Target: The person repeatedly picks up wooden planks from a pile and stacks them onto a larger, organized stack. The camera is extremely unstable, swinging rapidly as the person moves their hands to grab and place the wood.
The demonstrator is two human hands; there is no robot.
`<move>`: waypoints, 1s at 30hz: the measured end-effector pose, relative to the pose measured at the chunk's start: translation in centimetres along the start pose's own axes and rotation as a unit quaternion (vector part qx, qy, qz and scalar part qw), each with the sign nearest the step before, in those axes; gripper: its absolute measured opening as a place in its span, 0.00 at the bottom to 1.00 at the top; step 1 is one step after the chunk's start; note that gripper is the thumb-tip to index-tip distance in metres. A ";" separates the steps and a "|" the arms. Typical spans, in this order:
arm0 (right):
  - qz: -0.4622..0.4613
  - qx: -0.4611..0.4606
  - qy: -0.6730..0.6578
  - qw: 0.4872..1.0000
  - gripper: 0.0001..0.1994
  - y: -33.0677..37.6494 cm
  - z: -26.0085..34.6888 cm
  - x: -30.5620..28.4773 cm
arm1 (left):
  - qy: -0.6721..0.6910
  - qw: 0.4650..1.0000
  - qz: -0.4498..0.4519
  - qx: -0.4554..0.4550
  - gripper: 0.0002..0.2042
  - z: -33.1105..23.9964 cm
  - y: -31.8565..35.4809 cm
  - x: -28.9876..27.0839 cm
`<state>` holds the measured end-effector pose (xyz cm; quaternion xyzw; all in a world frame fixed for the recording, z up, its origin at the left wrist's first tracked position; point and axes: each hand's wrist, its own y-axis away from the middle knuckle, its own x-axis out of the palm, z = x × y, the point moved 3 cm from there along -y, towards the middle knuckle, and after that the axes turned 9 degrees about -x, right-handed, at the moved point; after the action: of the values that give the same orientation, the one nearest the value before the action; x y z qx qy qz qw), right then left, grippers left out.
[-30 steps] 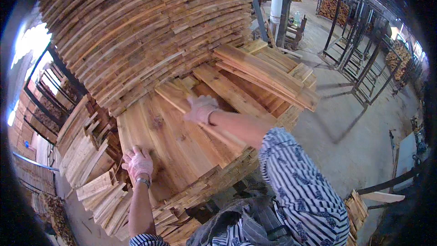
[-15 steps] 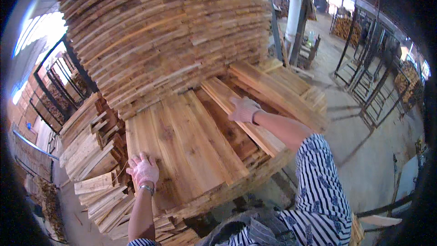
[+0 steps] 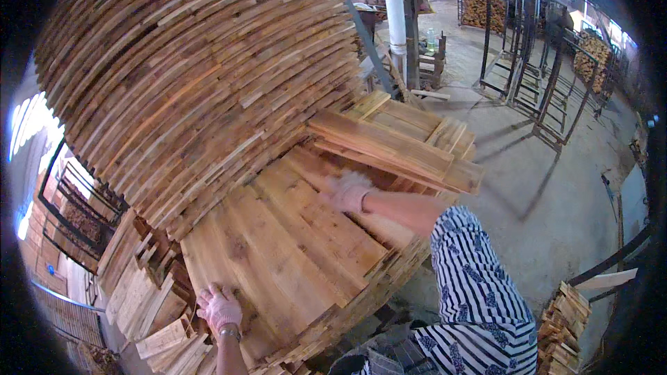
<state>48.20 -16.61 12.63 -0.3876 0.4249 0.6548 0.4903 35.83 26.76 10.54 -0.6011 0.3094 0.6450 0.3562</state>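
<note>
My left hand (image 3: 219, 307), in a pale pink knit glove, rests with fingers apart on the left edge of a layer of wooden boards (image 3: 271, 243) laid side by side. Across the layer, my gloved right hand (image 3: 349, 192) is over a board at its right side, arm stretched out. Motion smears its fingers, so their grip does not show. Beyond that hand, loose longer boards (image 3: 389, 142) lie at a slant on the right part of the stack, with a darker gap between them and the row.
A tall stack of thin boards (image 3: 201, 76) rises behind the layer. Offcuts (image 3: 149, 305) are piled at the left, and more wood pieces (image 3: 564, 323) stand at lower right. A white post (image 3: 394, 14) and black metal racks (image 3: 535, 62) stand farther off on the concrete floor.
The narrow board under my right hand has shifted left against the row, closing the gap there. My left hand stays on the left edge. The view has turned to the right.
</note>
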 end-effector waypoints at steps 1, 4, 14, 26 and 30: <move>0.028 -0.032 -0.011 0.999 0.39 0.5 0.7 0.6 | 0.005 1.000 -0.001 0.012 0.29 0.1 0.0 0.1; 0.005 -0.079 0.009 0.997 0.40 0.9 -0.3 -0.9 | -0.002 1.000 -0.005 0.008 0.29 0.1 -0.1 0.3; -0.052 0.029 0.094 0.994 0.44 0.0 -13.1 -8.9 | -0.012 1.000 -0.015 0.000 0.28 0.1 0.1 0.4; -0.018 0.038 0.121 0.992 0.51 -1.9 -26.7 -12.7 | 0.030 0.999 -0.026 -0.010 0.26 0.4 -0.1 0.8; -0.007 0.025 0.129 0.991 0.52 -2.8 -26.7 -12.3 | 0.044 0.998 -0.029 -0.017 0.27 0.2 -0.1 0.7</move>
<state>56.05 -44.98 14.47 -0.4596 0.4983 0.5852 0.4449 35.78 27.03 9.90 -0.6433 0.2961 0.6125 0.3511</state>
